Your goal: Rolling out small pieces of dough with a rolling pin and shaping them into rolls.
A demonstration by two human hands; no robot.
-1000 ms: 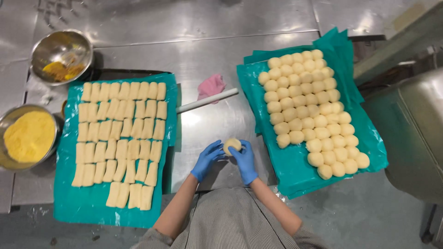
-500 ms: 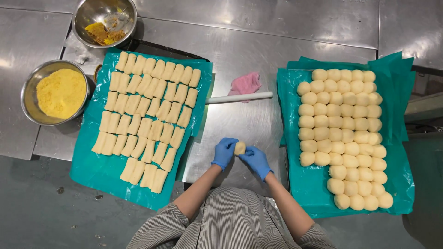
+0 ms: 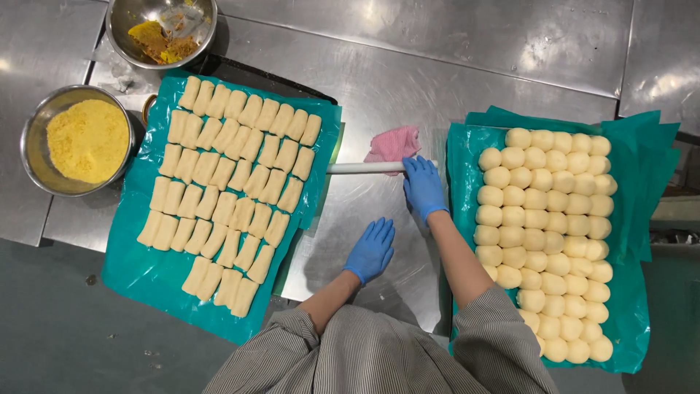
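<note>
So the right hand (image 3: pixel 424 187) in a blue glove is lying on the right end of the white rolling pin (image 3: pixel 368 168), fingers together and flat over it, not really wrapped yet. The pin lies across the steel tabletop (image 3: pixel 452 66) between the two teal sheets, touching a pink cloth (image 3: pixel 394 141) on its far side. The left hand (image 3: pixel 370 251) rests flat on the tabletop nearer in, fingers slightly apart, holding nothing. Dough logs (image 3: pixel 233 182) are on the left, dough balls (image 3: pixel 550 233) on the right.

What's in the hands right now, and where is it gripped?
The right hand lies on the right end of the white rolling pin. The left hand presses flat on the table, holding nothing.
</note>
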